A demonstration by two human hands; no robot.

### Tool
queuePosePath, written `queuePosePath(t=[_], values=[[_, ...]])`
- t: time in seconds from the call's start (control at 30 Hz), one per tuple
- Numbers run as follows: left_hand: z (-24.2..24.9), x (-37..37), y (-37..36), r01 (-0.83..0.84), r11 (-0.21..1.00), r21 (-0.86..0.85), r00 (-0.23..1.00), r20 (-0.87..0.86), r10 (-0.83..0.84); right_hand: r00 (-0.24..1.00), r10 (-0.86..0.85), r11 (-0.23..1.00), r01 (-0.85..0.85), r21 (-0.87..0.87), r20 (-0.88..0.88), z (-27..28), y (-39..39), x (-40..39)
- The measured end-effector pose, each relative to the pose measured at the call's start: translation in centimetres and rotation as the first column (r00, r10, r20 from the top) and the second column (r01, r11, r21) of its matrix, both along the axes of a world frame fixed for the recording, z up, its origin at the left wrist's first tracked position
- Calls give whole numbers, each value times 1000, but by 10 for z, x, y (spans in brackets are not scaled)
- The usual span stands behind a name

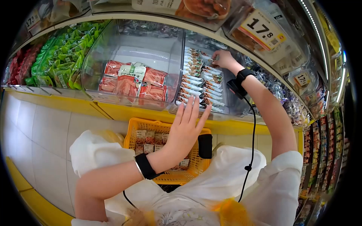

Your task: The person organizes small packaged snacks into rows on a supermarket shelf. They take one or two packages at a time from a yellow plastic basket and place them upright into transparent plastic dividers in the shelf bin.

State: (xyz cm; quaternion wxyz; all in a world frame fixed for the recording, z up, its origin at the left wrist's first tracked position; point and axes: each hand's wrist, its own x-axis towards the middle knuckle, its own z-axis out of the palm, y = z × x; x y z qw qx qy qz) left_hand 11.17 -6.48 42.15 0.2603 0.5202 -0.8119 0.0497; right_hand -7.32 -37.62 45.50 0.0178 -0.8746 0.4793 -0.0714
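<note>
My right hand [225,60] reaches into the back of a clear bin, its fingers pinched on a small snack packet at the end of a row. Two rows of white, orange and green snack packets [192,81] lie in that bin, lined up front to back. My left hand [184,130] is open, fingers spread, with its fingertips near the bin's front edge and the nearest packets. Beneath it stands a yellow shopping basket [130,130], partly hidden by the hand and forearm. Several small brown-and-white packets [141,136] sit inside the basket.
Left of the bin, another clear bin holds red meat-snack packs [154,77]; green packets [69,56] fill one farther left. An upper shelf with a price card [263,29] overhangs the right arm. A black cable [253,132] hangs from the right wrist.
</note>
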Motion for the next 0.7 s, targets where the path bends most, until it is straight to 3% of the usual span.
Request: queuePosePath(t=[0.1,0.23,0.33,0.43,0.6,0.7], values=[[4,6,0,18,1000,21,997,75,-19,990,-118,993,119,5,-73,-2,4,9],[1,8,-1,34,999,14,999,25,-34,961,-214,977,215,-17,-173,-10,-4,6],[1,8,0,31,1000,3,999,16,-31,975,-217,975,214,-60,-47,-21,-7,8],[3,9,1,18,1000,-10,996,93,-16,965,-256,962,247,-116,-62,-27,-6,14],[6,11,1,54,999,0,997,58,-53,943,-326,942,318,-105,-71,-5,8,10],[3,13,-1,64,997,-51,997,54,-61,972,-233,970,232,71,10,5,7,2]])
